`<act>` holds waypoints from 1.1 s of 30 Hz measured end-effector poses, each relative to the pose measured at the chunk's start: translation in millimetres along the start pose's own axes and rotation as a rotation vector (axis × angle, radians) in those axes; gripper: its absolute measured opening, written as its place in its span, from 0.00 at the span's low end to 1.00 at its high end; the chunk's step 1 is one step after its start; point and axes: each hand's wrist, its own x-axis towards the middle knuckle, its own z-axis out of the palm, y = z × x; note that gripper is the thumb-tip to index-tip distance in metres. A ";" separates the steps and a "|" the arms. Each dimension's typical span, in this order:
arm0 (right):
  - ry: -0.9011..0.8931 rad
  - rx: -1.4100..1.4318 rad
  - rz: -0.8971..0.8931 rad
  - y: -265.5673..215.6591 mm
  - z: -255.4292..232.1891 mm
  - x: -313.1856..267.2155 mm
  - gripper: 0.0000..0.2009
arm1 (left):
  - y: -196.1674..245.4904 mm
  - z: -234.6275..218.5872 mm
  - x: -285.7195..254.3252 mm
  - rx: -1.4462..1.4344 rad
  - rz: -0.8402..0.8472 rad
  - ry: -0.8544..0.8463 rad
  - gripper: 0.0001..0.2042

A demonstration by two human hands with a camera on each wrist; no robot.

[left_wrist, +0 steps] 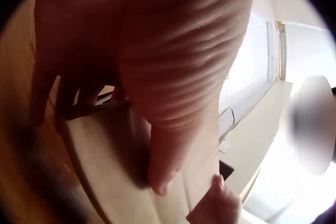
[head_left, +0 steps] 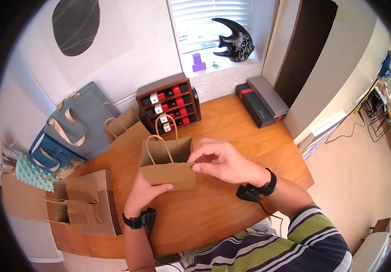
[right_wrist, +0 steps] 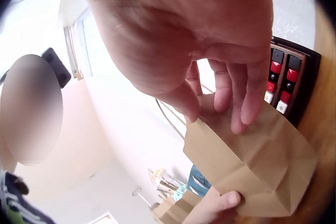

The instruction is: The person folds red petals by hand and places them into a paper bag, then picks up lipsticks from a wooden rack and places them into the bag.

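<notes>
A small brown paper bag [head_left: 172, 176] with two twisted handles stands open-topped in front of the person in the head view. The left hand [head_left: 146, 192] grips its lower left side, thumb across the front face. At the top right corner the right hand [head_left: 225, 161] pinches the rim between thumb and fingers. In the left wrist view the left thumb lies along the bag [left_wrist: 121, 166]; the right wrist view shows the right fingers over the edge of the creased bag [right_wrist: 262, 166]. The bag's underside is hidden.
A wooden rack [head_left: 168, 102] with red, black and white items stands behind the bag. Another paper bag [head_left: 129, 131] and a grey-blue bag [head_left: 80, 122] are back left, paper bags [head_left: 84, 213] on a flat box at left, grey and black boxes [head_left: 259, 106] back right.
</notes>
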 end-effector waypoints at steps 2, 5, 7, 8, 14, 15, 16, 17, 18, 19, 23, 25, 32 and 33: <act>0.053 0.055 -0.041 10.6 -2.5 3.4 0.16 | -0.5 0.6 4.4 0.002 -0.010 -0.010 0.39; 0.265 0.499 0.032 25.6 -5.9 7.7 0.18 | -4.8 3.3 10.8 0.030 0.045 0.043 0.41; 0.341 0.520 0.110 43.8 -15.3 9.7 0.21 | -17.4 7.6 13.1 -0.009 0.089 0.158 0.43; 0.372 0.544 0.169 50.2 -15.1 9.3 0.22 | -18.8 9.8 13.1 -0.008 0.100 0.166 0.45; 0.301 0.618 0.359 86.6 4.7 3.6 0.27 | -25.6 13.0 11.9 -0.095 0.128 0.229 0.50; 0.276 0.644 0.364 89.1 6.1 4.3 0.27 | -26.4 10.8 12.2 -0.090 0.130 0.233 0.50; 0.253 0.673 0.371 92.0 8.8 4.5 0.27 | -27.7 8.8 11.3 -0.083 0.127 0.234 0.50; 0.231 0.706 0.381 94.1 11.8 4.2 0.28 | -29.8 7.4 9.3 -0.075 0.120 0.234 0.50; 0.213 0.676 0.367 95.0 13.4 4.5 0.27 | -32.1 6.3 8.7 -0.059 0.129 0.233 0.50; 0.195 0.650 0.351 94.1 14.4 6.0 0.27 | -34.3 5.2 9.4 -0.038 0.137 0.232 0.50; 0.161 0.553 0.320 97.3 17.0 4.5 0.26 | -39.3 1.9 10.8 -0.041 0.131 0.239 0.50; 0.176 0.593 0.329 99.7 16.1 3.6 0.23 | -40.4 0.0 12.2 -0.038 0.156 0.250 0.50; 0.166 0.576 0.345 102.3 16.2 2.7 0.15 | -28.1 -14.7 3.4 0.036 0.154 0.307 0.48; 0.158 0.575 0.346 102.4 16.8 3.5 0.15 | -28.6 -15.6 2.7 -0.003 0.155 0.315 0.48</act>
